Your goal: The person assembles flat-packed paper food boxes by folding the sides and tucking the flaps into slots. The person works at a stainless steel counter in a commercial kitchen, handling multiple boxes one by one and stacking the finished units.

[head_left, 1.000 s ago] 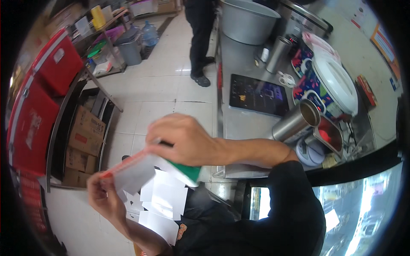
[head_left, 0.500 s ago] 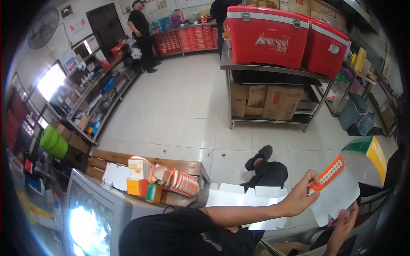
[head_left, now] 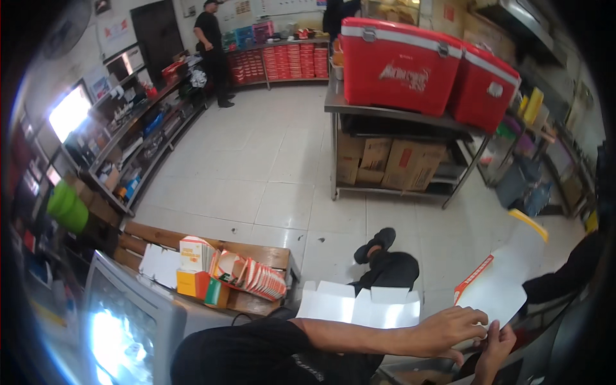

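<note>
A thin carton blank (head_left: 494, 298), white inside with an orange strip and a yellow end, stands tilted up at the right. My left hand (head_left: 449, 330) reaches across from the left with its fingers bent over the blank's lower edge. Beside it, my right hand (head_left: 495, 350) pinches the same lower end between thumb and fingers. Both hands are close together, and my left fingers partly cover that corner. More white carton blanks (head_left: 356, 308) with cut flaps lie unfolded over my lap, just beyond my left forearm.
On a wooden bench (head_left: 273, 256) at the left stand folded printed cartons (head_left: 260, 279). A grey-framed screen (head_left: 125, 321) is near. Red coolers (head_left: 401, 70) sit on a steel table (head_left: 385, 113) above cardboard boxes (head_left: 414, 163). A person (head_left: 215, 54) stands far back.
My left hand has left the orange strip and come down to the blank's lower edge beside my right hand. The blank has swung, and its green panel no longer shows.
</note>
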